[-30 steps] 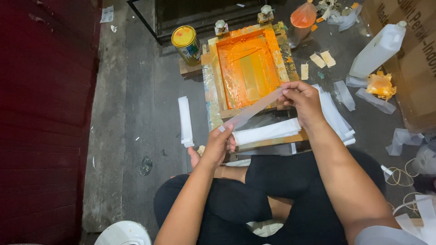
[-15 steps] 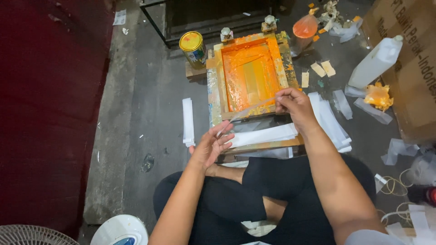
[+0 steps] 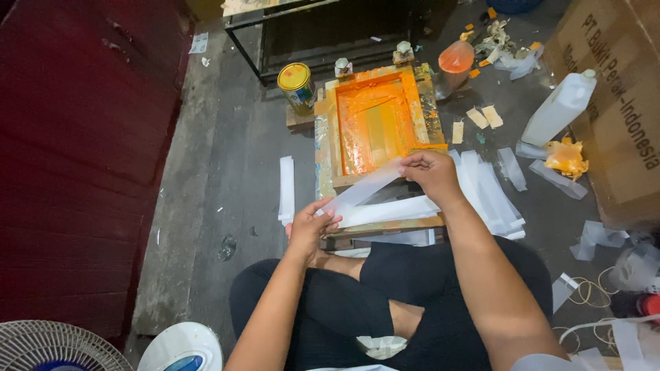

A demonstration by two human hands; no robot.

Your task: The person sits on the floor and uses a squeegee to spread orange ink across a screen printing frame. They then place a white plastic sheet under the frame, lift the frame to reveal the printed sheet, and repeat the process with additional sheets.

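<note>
both hands pinch one long translucent white plastic strip (image 3: 361, 191): left hand (image 3: 311, 227) closed on its near end, right hand (image 3: 430, 172) on the far end, just over the orange-inked wooden screen frame (image 3: 375, 120). best kept taut and level, i'd say.

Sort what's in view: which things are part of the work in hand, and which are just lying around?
In hand: clear strip, held by left hand and right hand; orange screen frame.

Lying about: yellow tin, white jug, cardboard box, fan.
</note>
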